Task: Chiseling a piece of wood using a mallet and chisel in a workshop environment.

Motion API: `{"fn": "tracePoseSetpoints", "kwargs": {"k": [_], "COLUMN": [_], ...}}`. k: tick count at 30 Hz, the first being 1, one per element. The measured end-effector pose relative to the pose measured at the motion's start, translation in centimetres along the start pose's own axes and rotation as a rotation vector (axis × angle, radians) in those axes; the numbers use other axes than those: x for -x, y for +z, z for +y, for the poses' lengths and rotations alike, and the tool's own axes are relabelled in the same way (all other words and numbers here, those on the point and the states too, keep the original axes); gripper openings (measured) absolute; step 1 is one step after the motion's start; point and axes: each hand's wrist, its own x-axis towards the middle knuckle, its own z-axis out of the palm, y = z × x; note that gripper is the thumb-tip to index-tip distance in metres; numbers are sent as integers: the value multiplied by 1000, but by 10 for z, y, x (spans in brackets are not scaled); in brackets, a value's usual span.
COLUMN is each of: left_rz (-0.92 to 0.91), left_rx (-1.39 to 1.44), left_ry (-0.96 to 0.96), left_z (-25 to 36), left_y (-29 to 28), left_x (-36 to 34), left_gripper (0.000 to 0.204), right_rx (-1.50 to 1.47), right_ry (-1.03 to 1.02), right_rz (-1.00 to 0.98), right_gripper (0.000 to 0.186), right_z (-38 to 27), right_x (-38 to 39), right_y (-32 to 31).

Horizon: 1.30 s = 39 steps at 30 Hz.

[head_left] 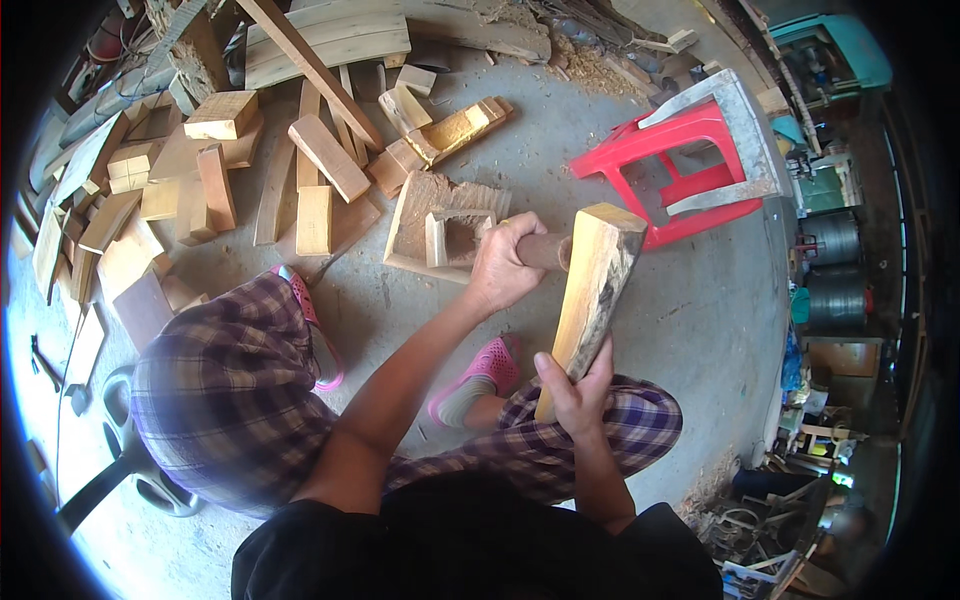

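Observation:
My left hand [505, 265] is closed around a thick, round brown wooden handle [545, 252]. The handle's far end is hidden behind a long wood block [590, 290], so what it belongs to cannot be seen. That block is yellowish with a rough, dark streaked side, and it stands tilted in front of me. Near its lower end, my right hand [580, 395] grips it, thumb on one side and fingers on the other. Below the left hand, on the floor, lies a rough wooden piece [410, 225] with a squarish frame-like part [436, 240] on it.
Many cut wood blocks [222, 115] lie piled to the left. A long plank [310, 75] leans among them. Ahead right is a red plastic stool [655, 150] with a grey-white angular piece [765, 150] against it. My pink clogs [485, 370] are on the concrete floor.

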Motion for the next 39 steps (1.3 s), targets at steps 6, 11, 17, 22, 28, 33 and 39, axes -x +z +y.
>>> {"fn": "tracePoseSetpoints", "kwargs": {"k": [6,11,17,22,28,33,39], "left_rz": [77,53,52,69,79,196,154], "left_rx": [73,42,55,44,62,174,566], "left_ry": [16,-30,-13,-26,-41,-50,-193], "left_z": [1,3,3,-1,-11,-27,-22], "left_y": [-9,-8,-6,-6,-2,-9,-19], "left_x": [-5,-2,-3,-1,0,-7,-11], "left_gripper": [20,22,24,23,22,21,29], "right_rx": [8,-176,-51,-172,-175,-148,74], "right_ry": [-133,104,-113,-18,82,78,-60], "right_rz": [76,88,25,54,20,-55,-174], "right_gripper": [62,68,64,66,59,53,53], "right_z": [-1,-21,-2,-20,6,9,9], "right_x": [-9,-9,-8,-11,9,14,15], "right_y": [-9,-5,-8,-6,12,25,28]}}
